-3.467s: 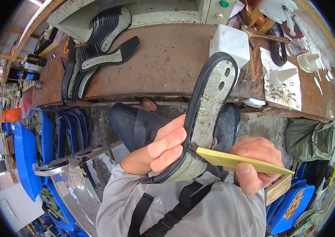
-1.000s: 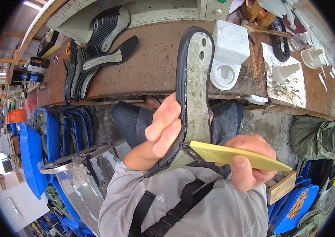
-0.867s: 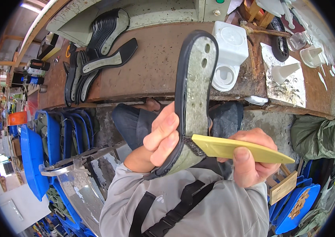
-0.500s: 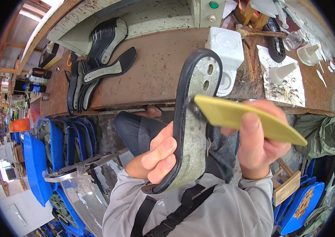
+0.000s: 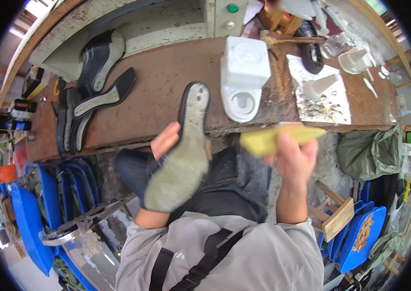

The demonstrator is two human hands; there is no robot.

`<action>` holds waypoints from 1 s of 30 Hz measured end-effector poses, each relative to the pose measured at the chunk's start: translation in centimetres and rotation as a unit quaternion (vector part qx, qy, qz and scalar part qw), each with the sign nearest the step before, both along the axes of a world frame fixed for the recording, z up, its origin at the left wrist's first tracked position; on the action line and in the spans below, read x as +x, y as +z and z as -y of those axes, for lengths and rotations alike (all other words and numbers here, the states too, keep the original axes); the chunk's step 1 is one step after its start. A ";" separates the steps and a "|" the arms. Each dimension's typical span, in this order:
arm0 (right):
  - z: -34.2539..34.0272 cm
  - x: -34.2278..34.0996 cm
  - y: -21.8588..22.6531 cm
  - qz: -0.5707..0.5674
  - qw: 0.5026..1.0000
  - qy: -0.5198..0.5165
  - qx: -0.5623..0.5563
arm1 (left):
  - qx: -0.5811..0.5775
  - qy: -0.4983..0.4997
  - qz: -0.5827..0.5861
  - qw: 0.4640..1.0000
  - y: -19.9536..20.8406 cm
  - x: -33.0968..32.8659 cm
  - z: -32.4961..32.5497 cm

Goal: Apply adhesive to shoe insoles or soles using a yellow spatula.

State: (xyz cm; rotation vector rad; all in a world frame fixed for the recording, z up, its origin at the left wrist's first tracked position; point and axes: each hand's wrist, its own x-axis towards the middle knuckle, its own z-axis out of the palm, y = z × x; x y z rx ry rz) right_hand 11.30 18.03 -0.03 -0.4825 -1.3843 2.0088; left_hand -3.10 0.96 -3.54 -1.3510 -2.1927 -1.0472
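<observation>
A shoe sole (image 5: pixel 179 174), greyish-green on its upturned face with a black rim, is held tilted over my lap. My left hand (image 5: pixel 165 140) grips it from beneath, fingers showing at the left edge. To the right, my right hand (image 5: pixel 295 153) pinches the flat yellow handle of a brush (image 5: pixel 259 140), apart from the sole. Its dark bristles, visible earlier, do not show now. Just beyond, near the bench's front edge, stands a white plastic container (image 5: pixel 246 63) with a round cup at its near end.
Several more soles (image 5: pixel 101 58) lie stacked and overlapping on the brown bench (image 5: pixel 162 68) at left. A stained white sheet (image 5: pixel 324 104) and a black sole (image 5: pixel 311 53) lie at right. Blue trays (image 5: pixel 33 225) stand at lower left, others beside a wooden stool (image 5: pixel 337 219) at lower right.
The brush has come away from the sole and moved down and right. The sole has dropped lower and left, its wide end now showing. The whole view has shifted slightly.
</observation>
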 end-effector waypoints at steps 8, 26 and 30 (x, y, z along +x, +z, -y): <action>-4.8 -3.9 -8.8 0.163 0.932 -0.089 0.310 | 0.044 0.061 0.267 0.961 -3.9 -0.7 -2.0; 3.6 -2.1 1.4 0.017 0.997 0.006 0.073 | 0.227 0.022 0.053 0.972 -3.4 -0.5 -4.9; 5.0 -2.2 2.4 -0.003 0.966 -0.023 0.256 | 0.224 0.030 0.006 0.974 -1.8 0.3 -4.3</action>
